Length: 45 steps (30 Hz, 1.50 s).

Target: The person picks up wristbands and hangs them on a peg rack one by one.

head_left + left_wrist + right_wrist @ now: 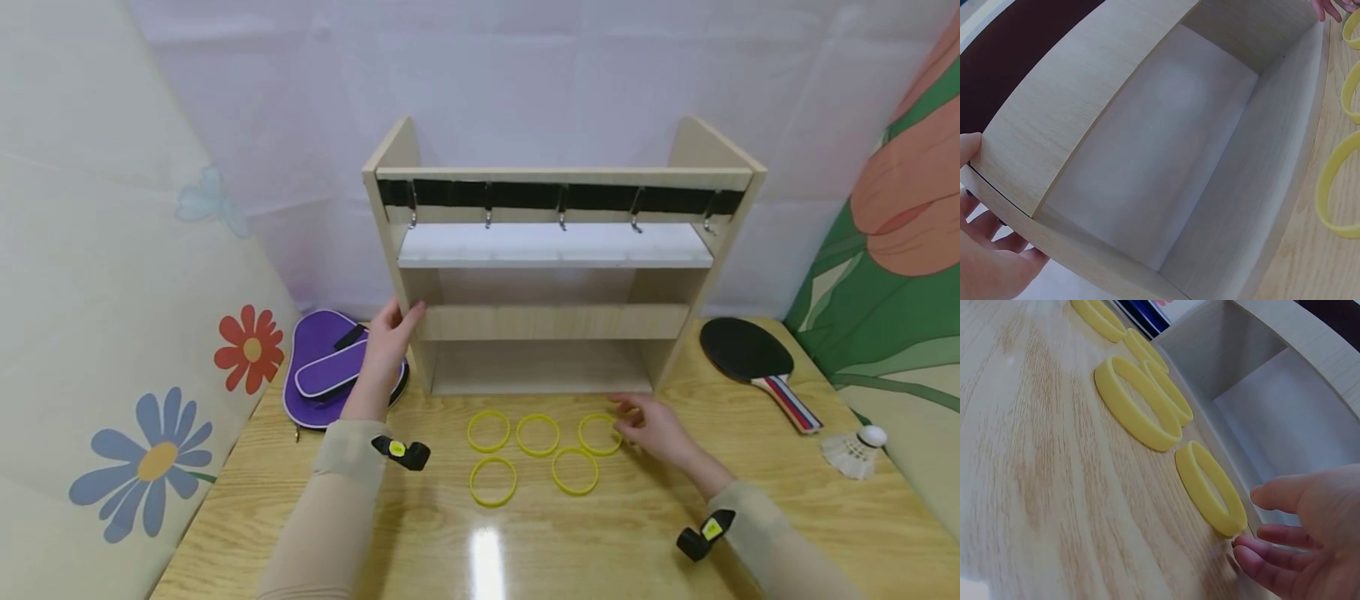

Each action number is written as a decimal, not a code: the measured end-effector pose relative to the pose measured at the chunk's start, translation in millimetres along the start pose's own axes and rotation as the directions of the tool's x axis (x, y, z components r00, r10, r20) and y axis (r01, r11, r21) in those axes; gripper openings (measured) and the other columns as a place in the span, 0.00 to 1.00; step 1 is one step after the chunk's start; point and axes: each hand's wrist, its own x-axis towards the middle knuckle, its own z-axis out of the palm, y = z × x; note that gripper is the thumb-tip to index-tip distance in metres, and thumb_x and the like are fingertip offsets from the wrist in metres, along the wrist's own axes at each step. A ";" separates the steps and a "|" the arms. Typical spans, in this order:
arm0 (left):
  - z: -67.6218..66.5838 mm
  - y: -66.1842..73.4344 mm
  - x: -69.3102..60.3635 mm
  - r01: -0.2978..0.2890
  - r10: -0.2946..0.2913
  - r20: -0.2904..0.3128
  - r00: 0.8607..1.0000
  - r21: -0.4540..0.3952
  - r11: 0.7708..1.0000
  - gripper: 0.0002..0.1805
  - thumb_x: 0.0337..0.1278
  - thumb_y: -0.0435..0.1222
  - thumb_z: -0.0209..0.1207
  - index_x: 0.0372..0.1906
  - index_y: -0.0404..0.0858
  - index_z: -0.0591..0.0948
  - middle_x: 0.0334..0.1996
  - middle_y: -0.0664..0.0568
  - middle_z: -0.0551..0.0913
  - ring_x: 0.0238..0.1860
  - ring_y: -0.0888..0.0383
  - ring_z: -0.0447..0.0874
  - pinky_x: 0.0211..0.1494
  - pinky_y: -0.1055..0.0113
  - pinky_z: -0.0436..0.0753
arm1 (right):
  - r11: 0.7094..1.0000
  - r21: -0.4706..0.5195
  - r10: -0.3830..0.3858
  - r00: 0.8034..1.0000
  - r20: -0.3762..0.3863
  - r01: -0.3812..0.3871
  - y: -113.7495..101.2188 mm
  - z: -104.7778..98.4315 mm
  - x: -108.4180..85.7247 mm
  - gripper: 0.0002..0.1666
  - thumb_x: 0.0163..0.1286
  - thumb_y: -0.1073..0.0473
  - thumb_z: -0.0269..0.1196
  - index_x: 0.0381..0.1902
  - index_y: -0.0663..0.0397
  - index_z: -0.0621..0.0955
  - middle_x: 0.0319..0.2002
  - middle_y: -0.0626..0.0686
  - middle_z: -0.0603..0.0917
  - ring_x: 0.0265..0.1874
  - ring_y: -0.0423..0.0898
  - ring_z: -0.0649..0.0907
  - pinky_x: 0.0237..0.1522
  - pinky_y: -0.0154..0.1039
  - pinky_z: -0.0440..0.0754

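A wooden shelf rack (551,323) stands on the table with a row of small metal hooks (562,218) along its upper board. My left hand (388,346) grips the rack's left side panel, thumb at the front and fingers behind it, as the left wrist view also shows. Several yellow rings (575,472) lie flat in front of the rack. Beside the rightmost ring (1211,490) is my right hand (1310,531), its fingers slightly bent and nothing between them; the fingertips are close to the ring's edge.
Left of the rack lies a purple case (318,367). A black paddle (746,350) with a striped handle and a white shuttlecock (855,452) lie at the right. Patterned cloths (150,250) stand along the sides of the wooden table (420,542).
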 end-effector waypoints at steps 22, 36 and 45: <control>0.3 2.7 -0.1 0.066 -0.067 -0.019 0.998 -0.027 0.997 0.27 0.73 0.40 0.51 0.73 0.40 0.66 0.65 0.41 0.72 0.52 0.61 0.74 0.62 0.64 0.71 | 0.999 0.027 -0.019 1.000 -0.025 0.019 7.2 11.7 5.8 0.19 0.57 0.72 0.68 0.48 0.67 0.82 0.34 0.57 0.85 0.29 0.39 0.80 0.33 0.32 0.78; 3.2 2.8 -5.1 0.052 -0.053 -0.037 0.998 -0.030 0.998 0.25 0.74 0.39 0.50 0.72 0.40 0.68 0.62 0.41 0.72 0.49 0.65 0.75 0.57 0.67 0.72 | 1.000 -0.007 0.021 0.998 -0.050 -0.022 3.1 17.9 2.5 0.16 0.55 0.75 0.66 0.44 0.66 0.84 0.29 0.52 0.81 0.29 0.40 0.77 0.32 0.32 0.75; 4.0 0.4 -6.2 0.066 -0.066 -0.020 0.998 -0.024 0.998 0.26 0.75 0.40 0.48 0.73 0.41 0.65 0.65 0.40 0.71 0.53 0.61 0.74 0.60 0.65 0.71 | 0.993 -0.014 0.119 0.992 -0.051 -0.119 2.5 17.3 1.1 0.15 0.57 0.74 0.65 0.43 0.64 0.84 0.29 0.52 0.82 0.30 0.42 0.78 0.33 0.33 0.76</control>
